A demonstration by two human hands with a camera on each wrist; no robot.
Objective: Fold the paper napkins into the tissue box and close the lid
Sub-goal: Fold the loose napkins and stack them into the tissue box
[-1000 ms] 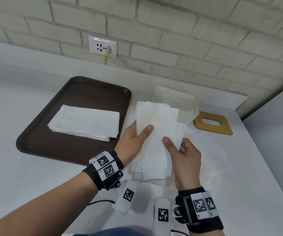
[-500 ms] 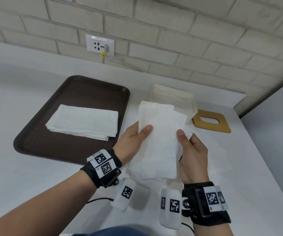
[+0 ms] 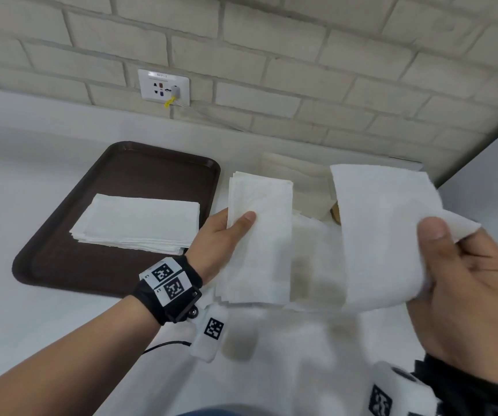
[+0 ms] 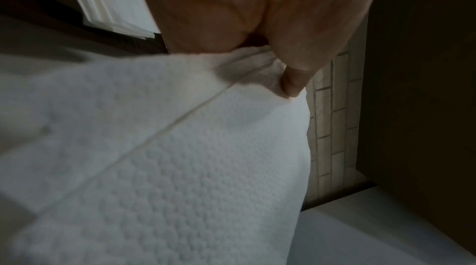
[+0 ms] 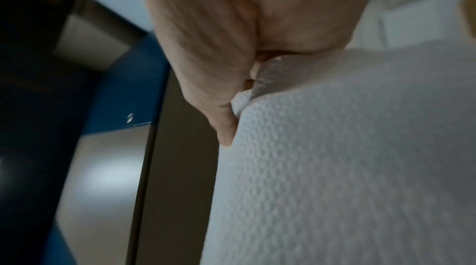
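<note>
My left hand [image 3: 226, 232] grips a folded stack of white napkins [image 3: 259, 238] above the table, thumb on top. My right hand [image 3: 463, 283] pinches one white napkin sheet [image 3: 382, 235] by its right edge and holds it up, pulled apart from the stack. The wrist views show the embossed paper close up: the stack [image 4: 180, 157] under my left thumb, the single sheet [image 5: 347, 157] under my right thumb. The cream tissue box [image 3: 298, 181] stands behind the napkins, partly hidden. A sliver of its tan lid [image 3: 335, 210] shows past the raised sheet.
A dark brown tray [image 3: 139, 172] at the left carries another pile of white napkins [image 3: 139, 223]. A brick wall with a socket plate [image 3: 163, 87] runs along the back. The white table's right edge [image 3: 481, 163] lies close to my right hand.
My right hand has drawn one sheet off the stack and carried it to the right and up. The left hand still holds the stack in about the same place.
</note>
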